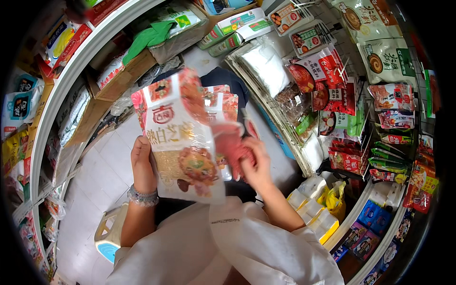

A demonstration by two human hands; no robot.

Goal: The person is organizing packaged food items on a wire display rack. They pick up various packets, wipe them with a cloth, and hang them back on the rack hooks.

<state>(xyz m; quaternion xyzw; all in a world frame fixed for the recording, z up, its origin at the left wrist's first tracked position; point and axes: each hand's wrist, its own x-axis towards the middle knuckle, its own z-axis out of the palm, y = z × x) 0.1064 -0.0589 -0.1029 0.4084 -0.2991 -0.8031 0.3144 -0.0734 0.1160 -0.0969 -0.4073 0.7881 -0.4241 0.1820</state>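
Note:
My left hand (143,160), with a beaded bracelet at the wrist, grips the left edge of a printed plastic pouch of small pale seeds (167,153). The pouch stands tilted before my chest, its printed front towards me. In my right hand (258,162) is a bunched red cloth (229,146), blurred, close to the pouch's right edge. I cannot tell whether the cloth touches the pouch. Behind it, more pouches (228,103) with a similar red floral print lie over my dark-trousered legs, partly hidden.
Shelves with a white edge (39,142) curve along the left, holding packaged goods and open cardboard boxes (124,74). A plastic stool (107,231) stands at lower left on the tiled floor (103,167). At right, a wire rack holds hanging food packets (335,96) above yellow-and-white packs (313,210).

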